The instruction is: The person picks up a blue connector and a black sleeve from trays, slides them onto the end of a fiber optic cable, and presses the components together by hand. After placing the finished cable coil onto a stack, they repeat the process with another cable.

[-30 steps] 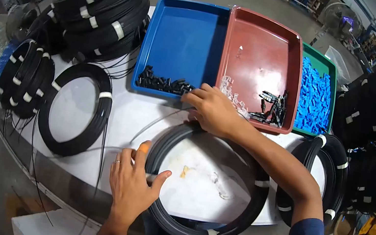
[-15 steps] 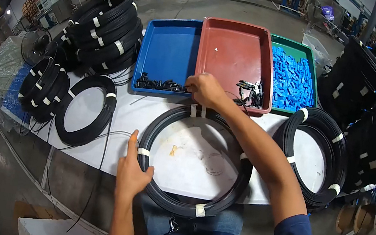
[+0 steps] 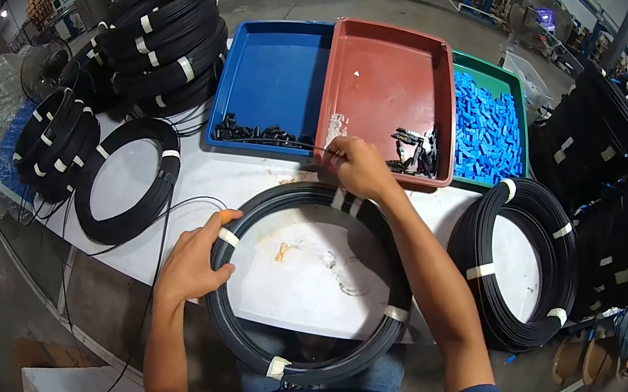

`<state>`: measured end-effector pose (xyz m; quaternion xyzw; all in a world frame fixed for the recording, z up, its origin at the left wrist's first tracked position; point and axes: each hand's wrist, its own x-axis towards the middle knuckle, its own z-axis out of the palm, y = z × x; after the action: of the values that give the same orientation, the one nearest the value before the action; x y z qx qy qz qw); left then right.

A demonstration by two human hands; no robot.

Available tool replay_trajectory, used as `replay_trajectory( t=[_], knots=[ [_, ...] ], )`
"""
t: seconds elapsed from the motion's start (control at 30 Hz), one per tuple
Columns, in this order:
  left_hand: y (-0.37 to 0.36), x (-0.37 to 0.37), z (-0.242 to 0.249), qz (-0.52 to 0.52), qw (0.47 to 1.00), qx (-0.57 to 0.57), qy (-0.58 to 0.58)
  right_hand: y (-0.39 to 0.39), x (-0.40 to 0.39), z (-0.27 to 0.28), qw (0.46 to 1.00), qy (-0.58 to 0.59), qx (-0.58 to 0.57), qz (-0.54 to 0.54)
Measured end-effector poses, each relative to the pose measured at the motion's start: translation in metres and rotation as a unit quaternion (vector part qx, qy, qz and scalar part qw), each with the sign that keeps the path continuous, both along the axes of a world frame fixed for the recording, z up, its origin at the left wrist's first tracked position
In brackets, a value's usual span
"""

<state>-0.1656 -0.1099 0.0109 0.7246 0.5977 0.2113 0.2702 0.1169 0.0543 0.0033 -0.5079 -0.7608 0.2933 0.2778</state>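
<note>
A coil of black cable [image 3: 226, 323], bound with white tape, lies in front of me and overhangs the table's near edge. At its left side my left hand [image 3: 196, 258] is closed on the rim, thumb over the inner side and fingers at the outer side. My right hand [image 3: 364, 169] is beyond the coil, at the red tray's [image 3: 392, 76] front edge. Its fingers pinch a thin black cable [image 3: 289, 144] that stretches left in front of the blue tray [image 3: 274, 65]. Small black pieces [image 3: 246, 131] lie in the blue tray, and black connector-like parts [image 3: 421, 152] in the red one.
A green tray [image 3: 477, 65] holds many small blue pieces [image 3: 491, 130]. Another coil [image 3: 118, 225] lies left, with stacked coils [image 3: 160, 46] behind it. To the right are a thick coil [image 3: 488, 300] and tall coil stacks [image 3: 591, 126]. Loose cable ends hang over the left table edge.
The coil has turned clockwise and shifted slightly left, its tape bands moving round with it. My left hand moved left with the rim. My right hand moved right, from the blue tray to the red tray's edge.
</note>
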Motion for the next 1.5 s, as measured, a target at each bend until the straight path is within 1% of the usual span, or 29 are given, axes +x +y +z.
replay_trajectory(
  t=[0.07, 0.1, 0.13, 0.2, 0.23, 0.3, 0.37, 0.4, 0.47, 0.5, 0.53, 0.6, 0.67, 0.73, 0.77, 0.8, 0.87, 0.93, 0.97, 1.0, 1.13, 1.17, 1.2, 1.23, 1.33, 1.4, 1.43, 1.47, 1.5],
  knots=[
    [0.007, 0.000, 0.004, -0.011, 1.000, -0.002, 0.001, -0.002, -0.017, -0.013, 0.999, -0.009, 0.043, -0.001],
    [0.011, 0.000, 0.004, -0.029, 0.999, -0.010, 0.022, 0.002, -0.024, -0.017, 0.999, -0.012, 0.029, 0.029],
    [0.014, 0.001, 0.004, -0.049, 0.998, -0.021, 0.043, 0.006, -0.030, -0.021, 0.999, -0.013, 0.028, 0.030],
    [0.019, 0.004, 0.010, -0.060, 0.997, -0.023, 0.036, 0.007, -0.043, -0.019, 0.996, -0.047, -0.025, 0.070],
    [0.022, 0.004, 0.009, -0.076, 0.996, -0.021, 0.042, 0.008, -0.049, -0.018, 0.996, -0.048, -0.025, 0.071],
    [0.028, 0.007, 0.009, -0.088, 0.995, -0.017, 0.044, 0.008, -0.063, -0.007, 0.996, -0.021, -0.024, 0.079],
    [0.031, 0.010, 0.012, -0.101, 0.993, -0.047, 0.044, 0.009, -0.080, -0.001, 0.994, 0.021, -0.013, 0.105],
    [0.031, 0.010, 0.010, -0.096, 0.993, -0.047, 0.042, 0.007, -0.088, 0.003, 0.994, 0.020, -0.012, 0.110],
    [0.034, 0.012, 0.008, -0.137, 0.990, -0.025, 0.028, 0.001, -0.098, 0.015, 0.992, 0.072, 0.021, 0.104],
    [0.035, 0.014, 0.012, -0.153, 0.987, -0.024, 0.029, 0.001, -0.099, 0.016, 0.989, 0.082, 0.025, 0.119],
    [0.038, 0.013, 0.012, -0.147, 0.988, -0.018, 0.032, 0.005, -0.093, -0.001, 0.977, 0.129, 0.092, 0.141],
    [0.037, 0.014, 0.008, -0.175, 0.984, -0.014, 0.030, 0.005, -0.071, -0.009, 0.974, 0.052, 0.142, 0.169],
    [0.039, 0.015, 0.022, -0.175, 0.984, -0.024, 0.035, 0.005, -0.048, -0.013, 0.972, 0.038, 0.151, 0.176],
    [0.042, 0.015, 0.037, -0.183, 0.971, -0.116, 0.098, 0.006, -0.036, -0.016, 0.974, 0.079, 0.131, 0.167],
    [0.048, 0.013, 0.046, -0.191, 0.961, -0.113, 0.162, 0.003, -0.034, -0.011, 0.977, 0.080, 0.122, 0.153],
    [0.060, 0.005, 0.046, -0.186, 0.963, -0.110, 0.164, 0.002, -0.033, -0.008, 0.980, 0.087, 0.095, 0.150],
    [0.083, -0.012, 0.046, -0.151, 0.968, 0.042, 0.197, 0.005, -0.034, -0.014, 0.978, 0.078, 0.102, 0.164],
    [0.119, -0.023, 0.064, -0.082, 0.967, 0.055, 0.235, 0.006, -0.036, -0.019, 0.973, 0.038, 0.132, 0.185],
    [0.141, -0.034, 0.059, -0.078, 0.965, 0.106, 0.225, 0.005, -0.037, -0.020, 0.974, 0.020, 0.117, 0.191],
    [0.164, -0.046, 0.050, -0.074, 0.961, 0.157, 0.215, 0.005, -0.040, -0.022, 0.971, 0.014, 0.126, 0.200],
    [0.225, -0.060, 0.029, -0.104, 0.969, 0.133, 0.182, -0.002, -0.047, -0.013, 0.975, 0.002, 0.102, 0.197],
    [0.234, -0.057, 0.021, -0.133, 0.961, 0.161, 0.178, -0.002, -0.046, -0.011, 0.975, 0.006, 0.093, 0.201],
    [0.241, -0.054, 0.014, -0.163, 0.953, 0.189, 0.174, -0.003, -0.046, -0.011, 0.975, 0.011, 0.083, 0.205],
    [0.246, -0.050, 0.007, -0.163, 0.947, 0.187, 0.205, -0.002, -0.044, -0.013, 0.976, 0.009, 0.077, 0.205],
    [0.260, -0.043, -0.008, -0.200, 0.937, 0.189, 0.215, 0.001, -0.041, -0.018, 0.976, 0.036, 0.076, 0.200],
    [0.267, -0.043, -0.015, -0.221, 0.929, 0.202, 0.217, 0.000, -0.040, -0.013, 0.978, 0.018, 0.070, 0.196],
    [0.270, -0.043, -0.017, -0.241, 0.920, 0.216, 0.221, -0.001, -0.040, -0.012, 0.979, 0.018, 0.060, 0.192],
    [0.271, -0.043, -0.015, -0.241, 0.920, 0.217, 0.220, -0.002, -0.039, -0.011, 0.981, 0.018, 0.050, 0.187],
    [0.271, -0.042, -0.011, -0.238, 0.915, 0.220, 0.242, -0.002, -0.039, -0.011, 0.981, 0.017, 0.049, 0.187]
  ],
)
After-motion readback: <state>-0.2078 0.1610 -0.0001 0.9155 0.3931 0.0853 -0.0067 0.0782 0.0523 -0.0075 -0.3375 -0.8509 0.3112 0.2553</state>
